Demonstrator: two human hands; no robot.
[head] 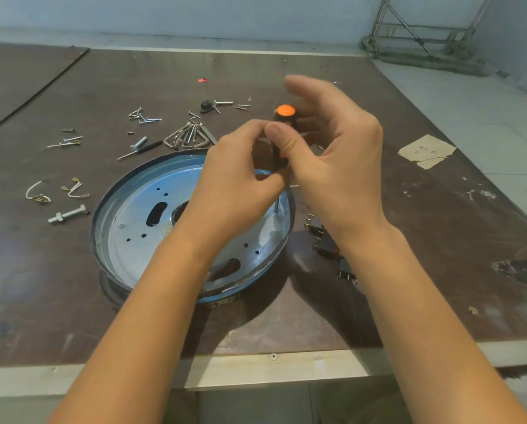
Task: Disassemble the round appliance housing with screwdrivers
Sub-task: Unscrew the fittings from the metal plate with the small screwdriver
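A round blue metal housing [133, 228] lies on the dark worktable [409, 270], its inner plate full of holes and slots. A screwdriver [282, 123] with a black handle and orange cap stands upright, its steel shaft reaching down to the plate near the right rim. My left hand [240, 179] grips the lower part of the handle. Just right of the handle is my right hand [338, 154], its fingers spread and slightly blurred around the orange cap; I cannot tell whether it touches the cap.
Loose screws [143, 116], hex keys [187, 137], a small screwdriver [139, 149], a bolt [68, 214] and wire pieces [39, 194] lie left and behind the housing. Black switch parts [326, 246] sit to its right, paper scraps [425, 149] farther right. The table's front edge is close.
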